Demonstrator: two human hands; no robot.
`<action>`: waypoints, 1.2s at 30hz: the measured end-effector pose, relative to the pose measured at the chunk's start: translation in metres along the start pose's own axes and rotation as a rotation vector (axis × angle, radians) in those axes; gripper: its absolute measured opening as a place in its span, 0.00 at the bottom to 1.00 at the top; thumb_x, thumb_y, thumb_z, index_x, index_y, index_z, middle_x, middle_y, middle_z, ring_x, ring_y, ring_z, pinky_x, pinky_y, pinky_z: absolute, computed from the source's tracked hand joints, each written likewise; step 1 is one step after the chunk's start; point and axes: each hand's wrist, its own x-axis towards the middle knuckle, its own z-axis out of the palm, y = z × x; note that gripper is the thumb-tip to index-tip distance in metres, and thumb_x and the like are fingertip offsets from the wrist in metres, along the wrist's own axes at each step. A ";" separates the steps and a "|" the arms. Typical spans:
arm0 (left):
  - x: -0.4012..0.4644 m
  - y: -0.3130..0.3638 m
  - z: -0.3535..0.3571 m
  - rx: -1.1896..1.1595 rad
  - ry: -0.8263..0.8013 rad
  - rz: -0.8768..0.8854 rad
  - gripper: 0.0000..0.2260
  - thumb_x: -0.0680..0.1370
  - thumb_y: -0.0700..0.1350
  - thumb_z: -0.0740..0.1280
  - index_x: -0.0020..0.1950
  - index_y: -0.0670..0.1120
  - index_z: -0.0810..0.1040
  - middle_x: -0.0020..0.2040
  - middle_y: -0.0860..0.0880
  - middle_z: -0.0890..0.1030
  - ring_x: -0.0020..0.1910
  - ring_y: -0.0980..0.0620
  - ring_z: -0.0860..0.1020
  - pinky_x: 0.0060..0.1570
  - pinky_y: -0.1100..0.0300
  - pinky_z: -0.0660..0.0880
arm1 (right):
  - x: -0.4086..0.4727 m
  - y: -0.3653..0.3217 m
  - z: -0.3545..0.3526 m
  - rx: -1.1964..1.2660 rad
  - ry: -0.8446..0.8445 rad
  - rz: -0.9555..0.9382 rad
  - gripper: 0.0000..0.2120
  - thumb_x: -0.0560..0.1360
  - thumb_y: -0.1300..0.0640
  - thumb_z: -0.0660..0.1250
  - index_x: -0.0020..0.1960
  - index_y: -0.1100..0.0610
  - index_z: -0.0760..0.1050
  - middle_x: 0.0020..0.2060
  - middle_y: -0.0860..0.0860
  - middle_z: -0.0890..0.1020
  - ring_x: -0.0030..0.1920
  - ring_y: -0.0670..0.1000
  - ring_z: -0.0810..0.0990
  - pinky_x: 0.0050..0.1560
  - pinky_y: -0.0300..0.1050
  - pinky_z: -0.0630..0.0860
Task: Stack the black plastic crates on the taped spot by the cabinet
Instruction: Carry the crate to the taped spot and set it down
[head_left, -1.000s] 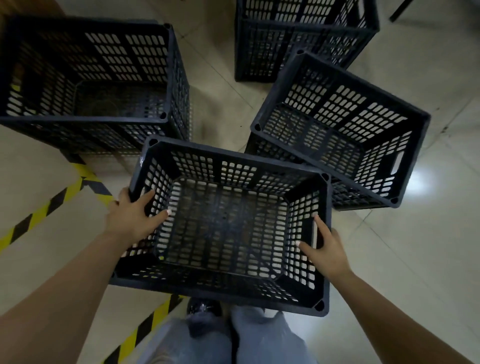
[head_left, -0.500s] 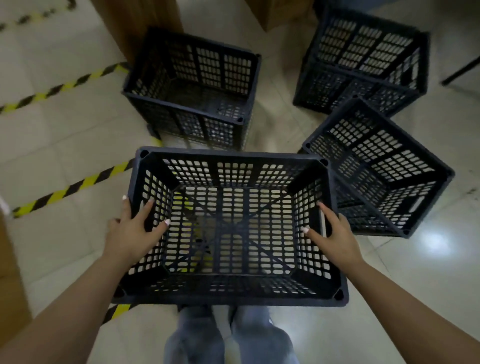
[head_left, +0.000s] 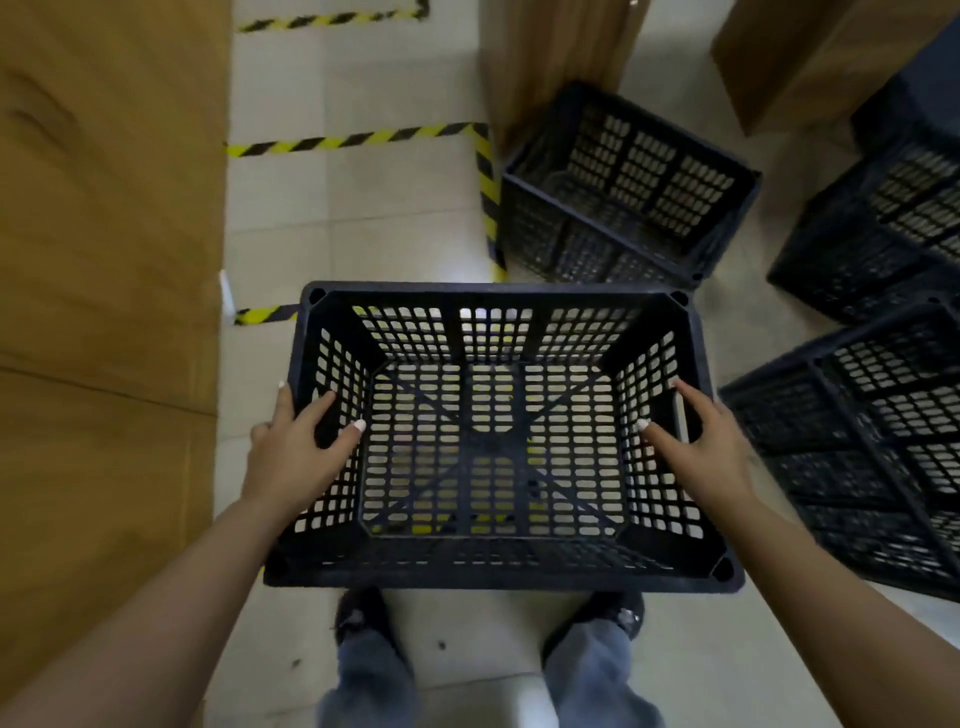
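A view from the person's head, looking straight down. Both bare hands hold one black plastic crate (head_left: 493, 431) level in front of the body, its open top facing the camera. The left hand (head_left: 296, 452) grips the crate's left rim — thumb hooked over the edge onto the inner wall, fingers curled round the outside. The right hand (head_left: 701, 447) grips the right rim the same way, thumb inside and fingers wrapped over the edge beside a handle slot. The crate is empty, and pale floor tiles (head_left: 363, 208) show through its perforated base, with flecks of yellow underneath.

Black-and-yellow striped floor tape (head_left: 363, 139) runs across the tiles beyond the crate, turns a corner and comes down toward the crate's far edge (a short piece of the same tape also shows at the crate's far left corner). A tall wooden cabinet (head_left: 104, 260) fills the left side of the view, right beside the taped area.

Three other black crates sit on the floor to the right: a second crate (head_left: 628, 192) just past the tape corner, against a wooden panel (head_left: 556, 57); a third crate (head_left: 883, 228) at the right edge; and a fourth crate (head_left: 872, 447) nearer, tilted — it looks to rest on something dark, though motion blur hides what. Below the held crate are the person's dark shoes (head_left: 358, 616) and blue jeans (head_left: 597, 675).
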 end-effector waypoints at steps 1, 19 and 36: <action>0.004 -0.018 -0.009 -0.010 -0.013 -0.010 0.32 0.73 0.68 0.59 0.75 0.58 0.63 0.79 0.46 0.49 0.72 0.33 0.57 0.67 0.41 0.62 | -0.001 -0.012 0.015 0.002 0.002 -0.016 0.32 0.70 0.47 0.73 0.72 0.48 0.66 0.66 0.56 0.72 0.67 0.56 0.69 0.65 0.53 0.67; 0.114 -0.178 -0.042 -0.053 -0.073 -0.110 0.30 0.75 0.66 0.60 0.74 0.56 0.65 0.80 0.46 0.47 0.74 0.31 0.53 0.69 0.38 0.58 | 0.044 -0.104 0.197 -0.058 -0.134 -0.061 0.34 0.68 0.42 0.74 0.70 0.47 0.67 0.64 0.55 0.74 0.65 0.55 0.72 0.65 0.57 0.71; 0.225 -0.212 0.081 -0.072 -0.090 -0.120 0.33 0.73 0.71 0.53 0.76 0.61 0.56 0.80 0.48 0.46 0.75 0.35 0.53 0.70 0.41 0.58 | 0.130 -0.020 0.316 -0.118 -0.171 -0.061 0.35 0.69 0.44 0.73 0.72 0.49 0.65 0.64 0.56 0.72 0.66 0.57 0.70 0.65 0.56 0.69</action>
